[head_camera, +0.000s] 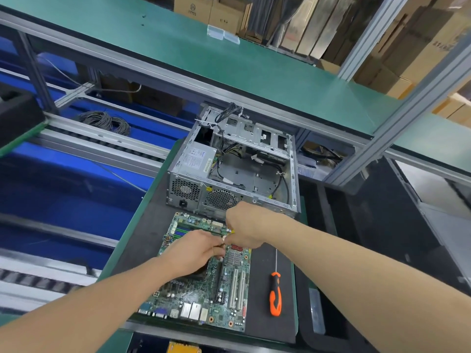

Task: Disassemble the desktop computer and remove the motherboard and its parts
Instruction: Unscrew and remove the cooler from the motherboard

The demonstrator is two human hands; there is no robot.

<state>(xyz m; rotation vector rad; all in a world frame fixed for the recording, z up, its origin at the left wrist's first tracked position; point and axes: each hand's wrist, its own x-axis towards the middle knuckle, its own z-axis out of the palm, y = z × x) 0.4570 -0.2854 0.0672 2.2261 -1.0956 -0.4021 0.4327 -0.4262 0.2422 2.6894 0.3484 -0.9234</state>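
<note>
Motherboard (204, 284) lies flat on the black mat (142, 240), out of the case (229, 169) for easy reach, where left hand (193, 253) and right hand (244, 225) both pinch one small part (225, 237) near its middle, screwdriver (275, 294) parked aside, likely unneeded.

Power supply label (194, 159) and carton print (193, 8) too blurred to read

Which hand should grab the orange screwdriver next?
The right hand, probably. The screwdriver lies right of the motherboard, on that hand's side; the left hand would have to reach across the board.
</note>
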